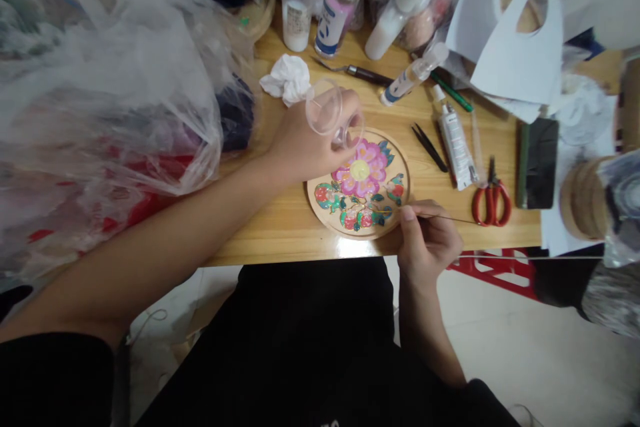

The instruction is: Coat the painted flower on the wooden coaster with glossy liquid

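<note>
A round wooden plaque [320,219] lies near the table's front edge, decorated with a pink flower [361,169] and smaller red and green motifs outlined in gold. Over its upper left side, my left hand [313,143] is closed around a small clear plastic cup [324,108]; a second clear round rim shows beside it, and I cannot tell whether it is another cup or a lid. My right hand [425,237] pinches a thin, gold-coloured wire-like stick [450,217] at the plaque's lower right. One end of it reaches over the green leaves.
Red-handled cutters [491,203], a glue tube [456,143], black tweezers [430,147] and a dark-handled hook tool [370,75] lie on the right and behind. Bottles [340,3] line the back. Crumpled tissue [287,79] sits behind my left hand. A large plastic bag [150,80] fills the left.
</note>
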`<state>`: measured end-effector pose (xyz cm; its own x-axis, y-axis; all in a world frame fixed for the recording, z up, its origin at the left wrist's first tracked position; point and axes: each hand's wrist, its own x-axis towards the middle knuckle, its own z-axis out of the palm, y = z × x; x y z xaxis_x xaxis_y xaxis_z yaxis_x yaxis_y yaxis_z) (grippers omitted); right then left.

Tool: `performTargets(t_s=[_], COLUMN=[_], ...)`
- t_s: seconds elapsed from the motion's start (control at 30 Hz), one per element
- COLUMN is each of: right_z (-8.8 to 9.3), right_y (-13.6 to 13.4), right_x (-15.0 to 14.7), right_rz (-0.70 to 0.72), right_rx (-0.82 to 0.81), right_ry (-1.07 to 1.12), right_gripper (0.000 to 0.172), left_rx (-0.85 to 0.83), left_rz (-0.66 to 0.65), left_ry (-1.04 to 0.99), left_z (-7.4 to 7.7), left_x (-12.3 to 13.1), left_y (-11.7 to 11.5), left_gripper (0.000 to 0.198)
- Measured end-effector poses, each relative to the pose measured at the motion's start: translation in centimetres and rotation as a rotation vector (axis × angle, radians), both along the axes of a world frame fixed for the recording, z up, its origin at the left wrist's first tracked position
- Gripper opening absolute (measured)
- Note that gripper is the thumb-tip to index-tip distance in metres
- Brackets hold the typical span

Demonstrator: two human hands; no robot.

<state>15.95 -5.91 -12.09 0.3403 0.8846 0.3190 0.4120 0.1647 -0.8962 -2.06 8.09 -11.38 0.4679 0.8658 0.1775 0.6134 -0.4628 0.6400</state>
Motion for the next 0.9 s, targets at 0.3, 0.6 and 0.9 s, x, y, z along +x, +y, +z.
performTargets(t_s=[0.3, 0.6, 0.9], right_z=[0.00, -0.14, -0.09], right_y=[-0.01, 0.05, -0.01], right_x=[0.01, 0.02, 0.09], right_rz=[-0.005, -0.020, -0.002], right_rx=[-0.010, 0.008, -0.002], right_ry=[-0.021, 0.007, 0.015], right_gripper=[0.009, 0.008, 0.009], left_rx=[-0.010, 0.010, 0.044], left_rz=[-0.003, -0.015, -0.006], left_ry=[-0.006, -0.016, 0.001], left_z=[-0.02, -0.30, -0.29], left_x=[-0.07, -0.04, 0.00], left_y=[0.04, 0.07, 0.05], left_gripper=[0.014, 0.016, 0.013])
